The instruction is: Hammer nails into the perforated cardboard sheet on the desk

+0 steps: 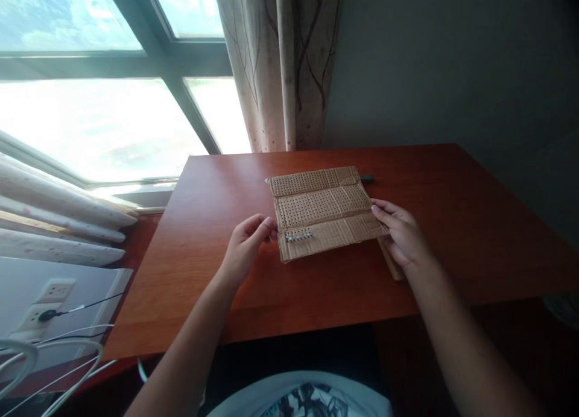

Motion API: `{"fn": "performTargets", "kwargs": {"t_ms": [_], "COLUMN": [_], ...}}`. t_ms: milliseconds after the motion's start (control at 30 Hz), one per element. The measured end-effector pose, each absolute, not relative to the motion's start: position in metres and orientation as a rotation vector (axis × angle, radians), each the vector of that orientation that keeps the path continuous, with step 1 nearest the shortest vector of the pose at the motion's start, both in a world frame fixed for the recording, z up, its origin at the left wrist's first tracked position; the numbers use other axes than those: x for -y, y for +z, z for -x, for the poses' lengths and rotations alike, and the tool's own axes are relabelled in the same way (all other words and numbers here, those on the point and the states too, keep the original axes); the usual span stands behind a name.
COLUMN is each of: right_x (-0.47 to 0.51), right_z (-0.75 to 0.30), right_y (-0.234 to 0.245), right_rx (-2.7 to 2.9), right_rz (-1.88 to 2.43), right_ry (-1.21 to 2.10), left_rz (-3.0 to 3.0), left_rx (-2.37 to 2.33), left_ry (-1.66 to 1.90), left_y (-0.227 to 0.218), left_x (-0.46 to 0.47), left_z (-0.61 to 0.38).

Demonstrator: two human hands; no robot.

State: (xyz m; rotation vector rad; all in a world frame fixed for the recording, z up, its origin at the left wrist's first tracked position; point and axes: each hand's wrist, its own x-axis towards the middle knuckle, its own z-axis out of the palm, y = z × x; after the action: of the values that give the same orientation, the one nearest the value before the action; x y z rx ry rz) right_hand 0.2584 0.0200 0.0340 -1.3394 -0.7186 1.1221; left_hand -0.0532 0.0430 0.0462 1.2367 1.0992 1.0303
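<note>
A brown cardboard sheet (324, 212) punched with rows of small holes lies on the red-brown wooden table (452, 236). A short row of small silver pieces (298, 236) sits along its near left part. My left hand (246, 246) is curled at the sheet's left edge, fingertips pinched beside the silver row; what it pinches is too small to name. My right hand (400, 233) rests at the sheet's right edge, its fingers touching the cardboard. A wooden strip (392, 263) pokes out under that hand.
A small dark object (367, 178) lies behind the cardboard. A patterned curtain (284, 61) hangs at the table's back edge beside a bright window (90, 121). A wall socket (49, 299) with white cables sits at lower left.
</note>
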Motion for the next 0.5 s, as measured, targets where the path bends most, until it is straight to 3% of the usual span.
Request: {"fn": "performTargets", "kwargs": {"t_ms": [500], "right_x": [-0.011], "right_z": [-0.247], "right_y": [0.052], "right_rx": [0.648], "right_rz": [1.264], "right_ry": [1.065], "left_rz": [-1.226], "left_rx": [-1.137], "left_ry": [1.017], "left_y": [0.047], "left_x": [-0.042], "left_z": [0.054]}}
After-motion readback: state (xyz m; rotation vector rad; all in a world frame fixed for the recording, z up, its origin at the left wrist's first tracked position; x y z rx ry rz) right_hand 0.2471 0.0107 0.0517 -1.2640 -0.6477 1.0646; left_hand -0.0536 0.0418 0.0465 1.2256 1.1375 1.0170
